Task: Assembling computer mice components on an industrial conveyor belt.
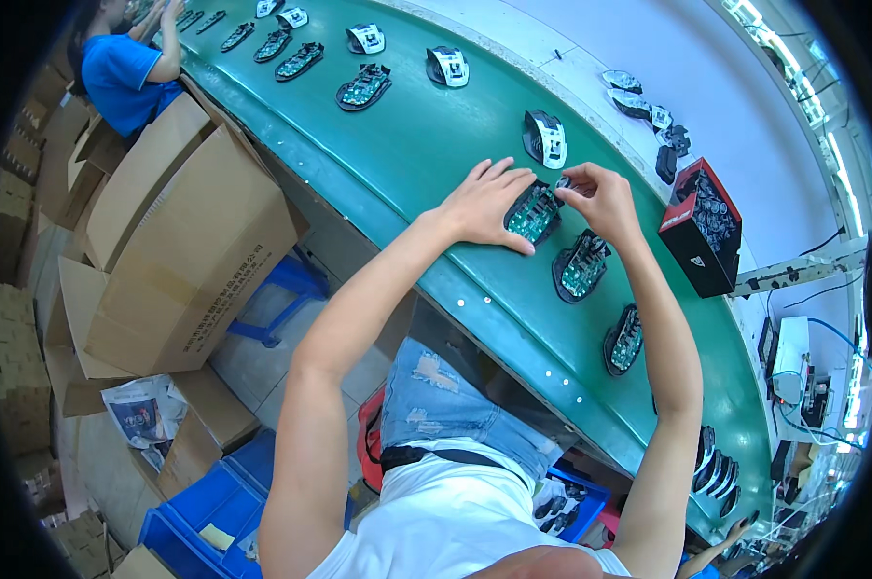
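A long green belt [426, 145] runs across the view from 11 o'clock down to 4 o'clock. Many open mouse bottoms with green boards ride on it.

Both hands meet on one mouse base [533, 213], just above the middle of the view. The left hand [481, 205] lies flat and spread out, with its palm down. Its fingers press on the base's left edge and its thumb hooks under the near side, so it pins the base to the belt. The right hand [605, 200] is curled, with its fingertips pinched tight at the top right corner of the base. It seems to nip a tiny part there, but the part is too small to make out.

The base's long side points from 7 o'clock up to 1 o'clock. Seen from the base, the left hand is at 9 o'clock and the right hand is at 2 o'clock. Both touch it, so neither hand is nearer.

A second mouse base [581, 267] waits at 5 o'clock from the first, just below the right hand. A third mouse base [625, 340] lies farther along, toward 5 o'clock. A black and white mouse shell [546, 138] sits at 12 o'clock from the hands. A red and black box [703, 227] stands at 3 o'clock, past the belt's edge.

A person in a blue shirt [119, 77] works at the far end, near 10 o'clock. Big cardboard boxes [185, 251] stand at 9 o'clock.
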Tool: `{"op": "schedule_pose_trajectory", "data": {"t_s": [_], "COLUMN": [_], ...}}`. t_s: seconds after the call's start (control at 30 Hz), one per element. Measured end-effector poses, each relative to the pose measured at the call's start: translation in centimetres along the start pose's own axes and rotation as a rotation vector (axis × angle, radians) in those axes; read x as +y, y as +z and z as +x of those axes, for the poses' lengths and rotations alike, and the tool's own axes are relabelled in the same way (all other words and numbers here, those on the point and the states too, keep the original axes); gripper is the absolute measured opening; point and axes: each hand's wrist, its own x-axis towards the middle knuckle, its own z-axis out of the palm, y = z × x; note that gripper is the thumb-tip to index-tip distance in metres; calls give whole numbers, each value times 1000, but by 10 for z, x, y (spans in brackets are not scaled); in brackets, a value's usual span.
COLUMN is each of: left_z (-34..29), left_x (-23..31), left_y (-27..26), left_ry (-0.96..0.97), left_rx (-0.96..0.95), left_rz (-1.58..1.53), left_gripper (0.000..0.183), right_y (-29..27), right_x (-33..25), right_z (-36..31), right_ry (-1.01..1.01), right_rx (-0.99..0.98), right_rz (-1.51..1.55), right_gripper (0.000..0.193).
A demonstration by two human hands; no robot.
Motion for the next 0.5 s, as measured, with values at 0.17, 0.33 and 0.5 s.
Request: {"op": "schedule_pose_trajectory", "data": {"t_s": [0.17, 0.33, 0.5], "left_z": [0, -2, -2], "left_x": [9, 12, 9], "left_y": [4, 8, 15], "left_ry": [9, 26, 29], "left_rx": [23, 60, 60], "left_rz": [68, 84, 141], "left_gripper": [107, 102, 96], "right_y": [10, 6, 8], "right_x": [-1, -15, -12], "right_z": [-5, -5, 4], "right_ry": [-53, 66, 22], "right_rx": [2, -94, -147], "right_rz": [-79, -216, -315], "right_gripper": [35, 32, 31]}}
